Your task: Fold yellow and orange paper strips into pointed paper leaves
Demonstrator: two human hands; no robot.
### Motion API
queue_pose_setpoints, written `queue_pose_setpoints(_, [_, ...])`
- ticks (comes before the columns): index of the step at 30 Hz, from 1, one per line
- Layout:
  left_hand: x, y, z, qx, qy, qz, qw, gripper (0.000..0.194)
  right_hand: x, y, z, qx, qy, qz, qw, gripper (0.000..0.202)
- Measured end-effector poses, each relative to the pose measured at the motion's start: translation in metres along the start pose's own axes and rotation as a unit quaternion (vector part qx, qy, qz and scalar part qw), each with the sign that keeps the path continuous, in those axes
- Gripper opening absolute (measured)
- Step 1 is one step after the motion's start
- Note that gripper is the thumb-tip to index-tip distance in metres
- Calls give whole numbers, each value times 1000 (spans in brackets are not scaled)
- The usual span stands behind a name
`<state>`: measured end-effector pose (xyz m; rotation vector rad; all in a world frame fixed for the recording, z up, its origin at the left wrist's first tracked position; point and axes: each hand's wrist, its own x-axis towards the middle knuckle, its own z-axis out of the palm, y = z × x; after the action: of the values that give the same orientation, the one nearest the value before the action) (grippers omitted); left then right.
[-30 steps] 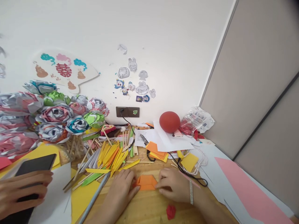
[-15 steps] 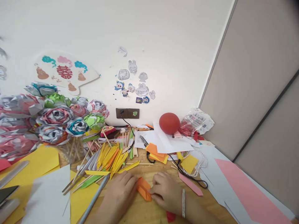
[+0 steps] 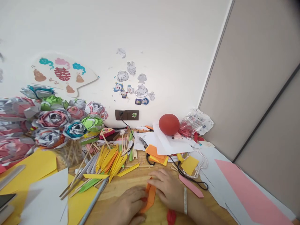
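Note:
Between my hands, low in the middle of the view, is a folded piece of orange paper point(image 3: 151, 197), tilted over the wooden table point(image 3: 114, 190). My left hand point(image 3: 128, 204) grips its left and lower edge, with the fingers bent and slightly blurred. Around its upper right edge my right hand point(image 3: 165, 190) is closed, a silver bracelet on the wrist. A small red item point(image 3: 171, 216) lies just below my right hand. To the right of that hand rests a pink paper strip point(image 3: 191, 186).
Folded yellow strips point(image 3: 112, 159) and sticks lie left of centre. Paper flowers point(image 3: 53, 120) stand at the left. Behind are scissors point(image 3: 143, 142), orange sheets point(image 3: 157, 153) and a red balloon point(image 3: 169, 124). A black cord point(image 3: 187, 177) and beads are at the right.
The orange paper has turned more upright and shifted slightly right. My left hand has moved down and right, while my right hand has shifted up around the paper's top. More of the red item shows.

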<state>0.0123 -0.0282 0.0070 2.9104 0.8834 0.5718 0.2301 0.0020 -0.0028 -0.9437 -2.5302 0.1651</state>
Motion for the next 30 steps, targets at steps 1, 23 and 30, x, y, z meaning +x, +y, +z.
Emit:
queue_pose_setpoints(1, [1,-1,-3,-5,-4,-5,1000,23,0,3,-1,-2,-11,-3,1000,39])
queue_pose_setpoints(23, [-2,-25,9,125,103,15,987,33,-2,28,14,-56,-11,-67,996,13])
queue_pose_setpoints(30, [-2,-23,13,94,107,-11,990,27,-1,10,11,-96,-12,-63,993,7])
